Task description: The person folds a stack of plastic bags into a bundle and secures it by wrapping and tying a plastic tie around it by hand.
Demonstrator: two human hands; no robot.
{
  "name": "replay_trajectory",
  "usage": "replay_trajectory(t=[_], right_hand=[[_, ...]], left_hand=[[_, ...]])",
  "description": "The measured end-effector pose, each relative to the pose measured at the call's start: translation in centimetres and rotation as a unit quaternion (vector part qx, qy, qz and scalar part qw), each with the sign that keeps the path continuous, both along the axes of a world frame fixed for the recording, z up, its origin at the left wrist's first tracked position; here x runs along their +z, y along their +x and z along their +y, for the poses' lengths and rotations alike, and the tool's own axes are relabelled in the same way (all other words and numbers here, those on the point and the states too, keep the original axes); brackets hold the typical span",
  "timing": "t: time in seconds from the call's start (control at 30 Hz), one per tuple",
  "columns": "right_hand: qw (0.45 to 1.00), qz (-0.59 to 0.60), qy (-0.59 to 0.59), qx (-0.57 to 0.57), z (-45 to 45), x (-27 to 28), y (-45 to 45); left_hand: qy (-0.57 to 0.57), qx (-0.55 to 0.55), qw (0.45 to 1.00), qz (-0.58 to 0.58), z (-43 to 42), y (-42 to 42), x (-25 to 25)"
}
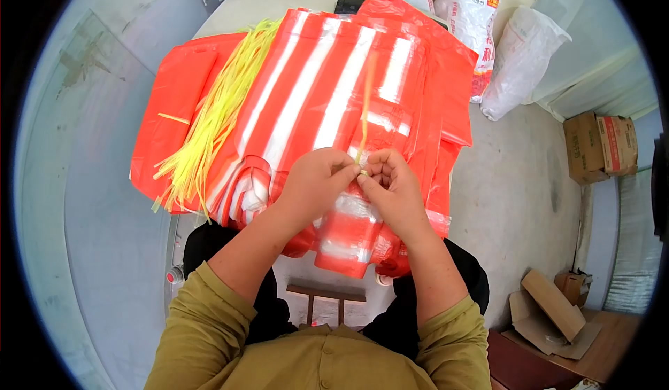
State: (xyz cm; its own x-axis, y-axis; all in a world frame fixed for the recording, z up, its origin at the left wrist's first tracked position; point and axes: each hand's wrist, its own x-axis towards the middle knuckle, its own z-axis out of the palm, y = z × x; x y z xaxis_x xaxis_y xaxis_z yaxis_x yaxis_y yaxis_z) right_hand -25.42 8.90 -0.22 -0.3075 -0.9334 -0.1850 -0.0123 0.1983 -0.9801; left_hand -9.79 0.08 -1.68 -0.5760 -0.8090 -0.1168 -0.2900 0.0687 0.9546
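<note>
Both my hands meet over a pile of red and white striped plastic bags (pixel 300 90) on a round table. My left hand (pixel 317 181) pinches a thin yellow strip (pixel 366 108) between thumb and forefinger. Close beside it, my right hand (pixel 397 191) has its fingers curled and holds the same strip near its lower end. The strip's long free part stretches away over the bags. To the left, a bundle of yellow strips (pixel 226 111) lies across the red plastic (pixel 174 87). The bags directly under my hands are gathered and partly hidden.
White sacks (pixel 523 63) stand behind the table at the right. Cardboard boxes (pixel 601 146) are stacked by the right wall, with opened cardboard (pixel 550 313) at the lower right. A black object (pixel 348 4) lies at the table's far side. A wooden stool edge (pixel 326 293) shows below.
</note>
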Motion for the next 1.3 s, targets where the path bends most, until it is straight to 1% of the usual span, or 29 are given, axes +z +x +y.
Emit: replay_trajectory(t=[0.07, 0.1, 0.17, 0.2, 0.27, 0.3, 0.37, 0.4, 0.47, 0.5, 0.57, 0.6, 0.7, 0.77, 0.8, 0.87, 0.9, 0.97, 1.0, 1.07, 1.17, 1.2, 1.3], right_hand=[[0.995, 0.095, 0.022, 0.034, 0.1, -0.5, -0.6], [0.991, 0.131, 0.002, 0.031, 0.1, -0.6, -0.4], [0.978, 0.202, -0.038, 0.025, 0.3, -0.7, 0.1], [0.967, 0.239, -0.079, 0.021, 0.2, -0.7, 0.2], [0.936, 0.312, -0.161, 0.014, 0.2, -0.9, 0.2], [0.930, 0.327, -0.168, 0.013, 0.2, -1.0, 0.2], [0.917, 0.356, -0.180, 0.014, 0.2, -1.1, 0.0], [0.921, 0.350, -0.173, 0.014, 0.3, -1.1, 0.0], [0.928, 0.337, -0.159, 0.015, 0.4, -1.1, 0.0], [0.936, 0.319, -0.150, 0.016, 0.4, -1.1, 0.0], [0.950, 0.283, -0.134, 0.018, 0.3, -1.0, -0.1], [0.964, 0.235, -0.120, 0.011, 0.3, -1.0, 0.0], [0.995, 0.079, -0.061, 0.003, 0.4, -0.6, 0.1], [0.999, -0.044, -0.001, 0.019, 0.3, 0.7, -0.2], [0.999, -0.003, 0.009, 0.048, 0.4, 0.6, -0.6], [0.991, 0.079, 0.030, 0.106, 0.6, 0.4, -1.4], [0.988, 0.124, -0.002, 0.095, 0.6, 0.4, -1.2], [0.972, 0.212, -0.067, 0.071, 0.7, 0.4, -0.7], [0.968, 0.223, -0.088, 0.072, 0.7, 0.4, -0.7], [0.958, 0.244, -0.127, 0.074, 0.8, 0.3, -0.9], [0.958, 0.240, -0.102, 0.118, 1.5, 1.3, -1.7], [0.951, 0.258, -0.100, 0.138, 1.8, 1.4, -2.1], [0.931, 0.300, -0.100, 0.183, 2.4, 1.5, -2.9]], left_hand=[[0.041, -0.003, 0.999, -0.014, -0.1, 0.1, 0.2], [0.062, -0.004, 0.998, -0.022, -0.1, 0.1, 0.4], [-0.011, -0.026, 0.999, -0.044, 0.0, 0.1, 1.3], [-0.046, -0.037, 0.997, -0.055, 0.1, 0.2, 1.6], [-0.219, -0.068, 0.971, -0.070, 0.1, 0.4, 0.7], [-0.303, -0.083, 0.946, -0.076, 0.1, 0.5, 0.4], [-0.326, -0.075, 0.942, -0.037, 0.1, 0.7, 0.5], [-0.337, -0.071, 0.939, -0.018, 0.2, 0.9, 0.7], [-0.157, -0.064, 0.985, -0.025, 0.4, 1.2, 1.9], [-0.065, -0.059, 0.996, -0.028, 0.4, 1.4, 2.2], [-0.015, -0.039, 0.999, -0.008, 0.2, 1.3, 1.6], [0.011, -0.031, 0.999, 0.002, 0.1, 1.2, 1.5], [-0.051, -0.012, 0.998, -0.046, 0.2, 0.8, 2.1], [-0.070, -0.005, 0.997, -0.038, 0.0, 0.5, 0.9], [-0.080, -0.001, 0.996, -0.033, 0.0, 0.4, 0.6], [-0.052, -0.006, 0.998, -0.044, 0.0, 0.4, 0.7], [-0.039, -0.009, 0.998, -0.049, 0.0, 0.3, 1.0], [-0.051, -0.008, 0.997, -0.061, 0.0, 0.3, 1.6], [-0.057, -0.007, 0.996, -0.067, 0.0, 0.3, 1.8], [-0.145, -0.011, 0.985, -0.094, -0.1, 0.4, 1.7], [-0.257, 0.003, 0.958, -0.125, -0.7, 0.6, 0.7], [-0.291, 0.011, 0.947, -0.134, -0.9, 0.6, 0.4], [-0.298, -0.007, 0.937, -0.184, -1.4, 0.4, 0.3]])
